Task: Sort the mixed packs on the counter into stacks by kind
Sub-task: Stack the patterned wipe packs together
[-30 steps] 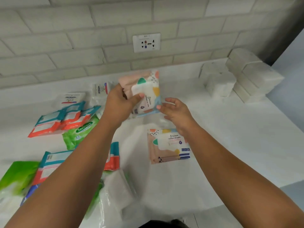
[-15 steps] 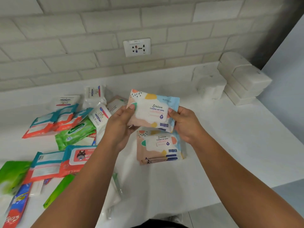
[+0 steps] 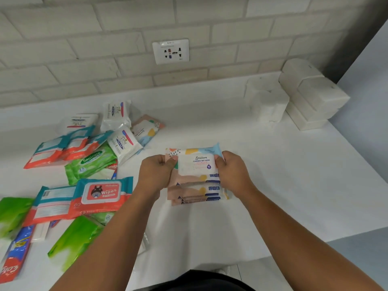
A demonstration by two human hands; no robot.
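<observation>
A pastel Stalove wipes pack [image 3: 196,164] is held flat by its two short ends: my left hand [image 3: 156,175] grips the left end and my right hand [image 3: 232,172] grips the right end. It lies on top of another Stalove pack [image 3: 195,194] on the white counter [image 3: 273,185], edges nearly lined up. A third Stalove pack [image 3: 147,129] lies further back left. Left of the hands is a mixed heap: Dove packs [image 3: 123,141], a green Sanicare pack [image 3: 90,162], and orange-and-teal wipes packs [image 3: 100,195].
White tissue packs [image 3: 310,95] are stacked at the back right corner against the brick wall, with a wall socket [image 3: 170,51] above the counter. Plain green packs [image 3: 73,240] and a red-and-blue Colgate pack [image 3: 14,259] lie near the front left edge.
Both hands have lowered the Stalove pack from mid-air onto the Stalove pack lying on the counter. The view has tilted down and closer.
</observation>
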